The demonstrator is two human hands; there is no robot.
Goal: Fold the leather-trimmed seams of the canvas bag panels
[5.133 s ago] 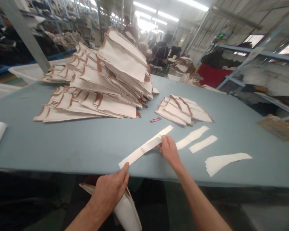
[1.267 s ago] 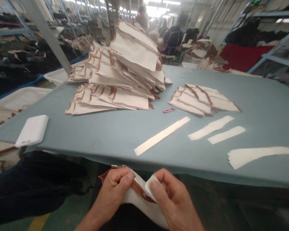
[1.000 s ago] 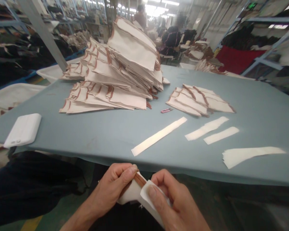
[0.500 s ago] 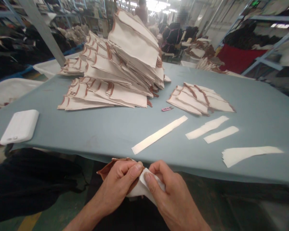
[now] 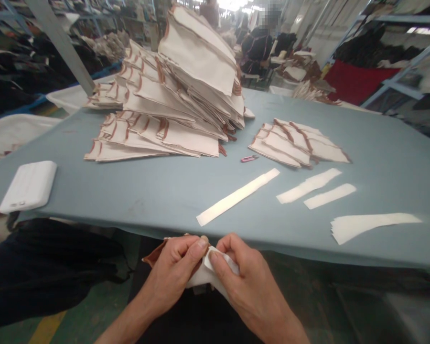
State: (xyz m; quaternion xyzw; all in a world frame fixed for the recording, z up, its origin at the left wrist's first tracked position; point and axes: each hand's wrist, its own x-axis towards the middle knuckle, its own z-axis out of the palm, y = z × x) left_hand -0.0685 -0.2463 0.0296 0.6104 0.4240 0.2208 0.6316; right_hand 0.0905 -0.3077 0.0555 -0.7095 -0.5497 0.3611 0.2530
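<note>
Just off the table's front edge, my left hand (image 5: 179, 263) is closed, pinching a cream and brown fabric piece (image 5: 197, 279) between thumb and fingers. Part of its brown side sticks out left of that hand. My right hand (image 5: 238, 272) pinches a white strip (image 5: 213, 260) against the same piece, thumb on top. Both hands are close together, thumbs almost meeting. The fingers hide most of the fabric's edge. On the table beyond lie a long white strip (image 5: 238, 197), two shorter strips (image 5: 308, 185) and a fanned stack of strips (image 5: 372, 227).
A tall pile of cream fabric pieces with brown edges (image 5: 197, 57) stands at the back left, a smaller pile (image 5: 301, 143) to the right. Small pink thread snips (image 5: 249, 158) lie between them. A white box-like device (image 5: 28, 186) sits at the left edge. A person (image 5: 260, 48) is in the background.
The view has shifted slightly. Both hands keep their pinch on the fabric piece and the strip, having moved only a little to the left.
</note>
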